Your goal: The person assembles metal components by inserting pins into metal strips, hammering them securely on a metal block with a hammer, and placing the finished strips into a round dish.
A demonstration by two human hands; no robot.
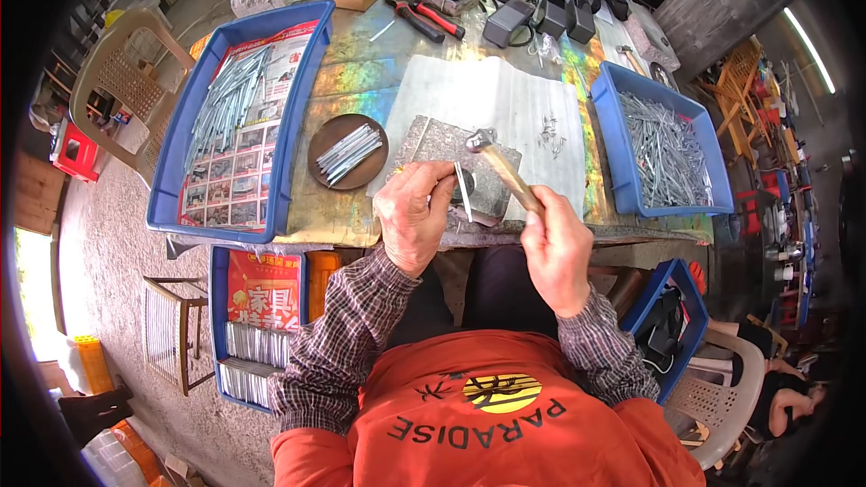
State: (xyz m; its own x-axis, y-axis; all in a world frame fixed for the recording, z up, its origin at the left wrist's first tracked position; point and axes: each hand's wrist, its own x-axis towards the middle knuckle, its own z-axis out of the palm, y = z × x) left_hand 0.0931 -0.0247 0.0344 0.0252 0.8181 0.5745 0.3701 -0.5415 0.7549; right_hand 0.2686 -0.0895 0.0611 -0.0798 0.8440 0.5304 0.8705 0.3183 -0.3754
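My left hand [417,216] is pinched at the fingertips on a thin, pale metal strip [465,194]. It holds the strip upright over a grey speckled block [433,149] at the table's near edge. Gripped by its wooden handle in my right hand [557,248] is a hammer [512,177]; its metal head hangs above the block, just right of the strip. A dark round piece lies partly hidden behind the strip. To the left, a brown round plate [379,169] carries several similar strips. Small dark pins [551,137] lie scattered on white paper [514,81] beyond the block.
A blue tray [302,126] of long metal strips stands left; another blue tray [603,108] full of thin metal pieces stands right. Red-handled pliers [424,18], black adapters [508,22] and cables lie at the back. Blue bins flank my legs. A person [794,401] is at lower right.
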